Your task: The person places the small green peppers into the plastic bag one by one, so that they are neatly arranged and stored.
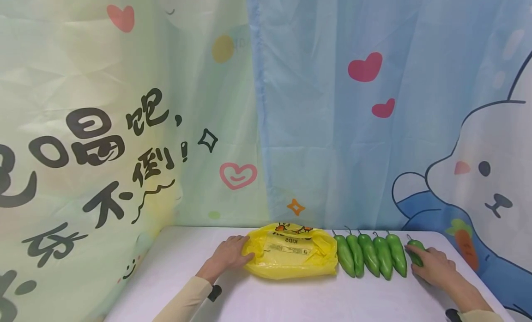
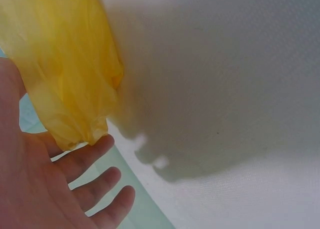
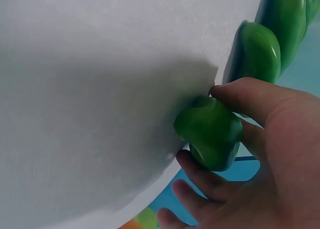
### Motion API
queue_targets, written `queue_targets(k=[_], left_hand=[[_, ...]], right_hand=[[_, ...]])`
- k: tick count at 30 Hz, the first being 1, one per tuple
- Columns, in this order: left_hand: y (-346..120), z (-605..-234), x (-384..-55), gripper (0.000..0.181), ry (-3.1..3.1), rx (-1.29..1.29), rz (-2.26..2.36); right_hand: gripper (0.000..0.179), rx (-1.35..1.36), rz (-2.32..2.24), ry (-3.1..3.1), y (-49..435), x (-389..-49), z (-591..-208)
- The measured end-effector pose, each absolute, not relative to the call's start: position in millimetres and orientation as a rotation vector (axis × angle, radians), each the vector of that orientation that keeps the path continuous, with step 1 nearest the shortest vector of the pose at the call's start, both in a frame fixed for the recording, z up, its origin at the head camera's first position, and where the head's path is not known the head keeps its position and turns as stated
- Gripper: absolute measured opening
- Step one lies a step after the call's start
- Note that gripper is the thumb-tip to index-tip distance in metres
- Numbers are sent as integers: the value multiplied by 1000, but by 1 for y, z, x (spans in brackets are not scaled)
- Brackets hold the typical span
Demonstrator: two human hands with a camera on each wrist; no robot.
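In the head view a yellow plastic bag (image 1: 287,259) lies on the table, and my left hand (image 1: 230,255) touches its left end. The left wrist view has this hand (image 2: 55,174) with fingers spread and fairly straight beside the crumpled yellow plastic bag (image 2: 65,64). At the right end of the row, my right hand (image 1: 435,266) holds a green pepper (image 1: 417,249) between thumb and fingers. Seen from the right wrist, the held green pepper (image 3: 212,131) is close over the white surface, its tip toward the camera. Several more green peppers (image 1: 370,255) lie side by side between the bag and this hand.
The white table (image 1: 266,301) ends at a printed curtain (image 1: 299,128) behind it. A second curtain (image 1: 83,82) hangs along the left. The leftmost pepper lies right against the bag's right end.
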State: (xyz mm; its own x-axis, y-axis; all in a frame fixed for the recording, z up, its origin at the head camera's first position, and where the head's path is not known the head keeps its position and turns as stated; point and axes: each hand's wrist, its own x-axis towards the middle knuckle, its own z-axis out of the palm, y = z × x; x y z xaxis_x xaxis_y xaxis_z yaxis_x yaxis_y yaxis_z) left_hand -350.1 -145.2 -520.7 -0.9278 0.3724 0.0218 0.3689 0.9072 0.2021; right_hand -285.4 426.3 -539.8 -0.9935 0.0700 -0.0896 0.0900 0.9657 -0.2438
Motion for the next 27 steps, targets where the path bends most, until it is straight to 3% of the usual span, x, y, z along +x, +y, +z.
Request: queue_targets(k=[27], left_hand=[[-145, -519, -350, 65, 3057, 596, 317]], right_hand=[[63, 149, -428, 3017, 423, -285, -531]])
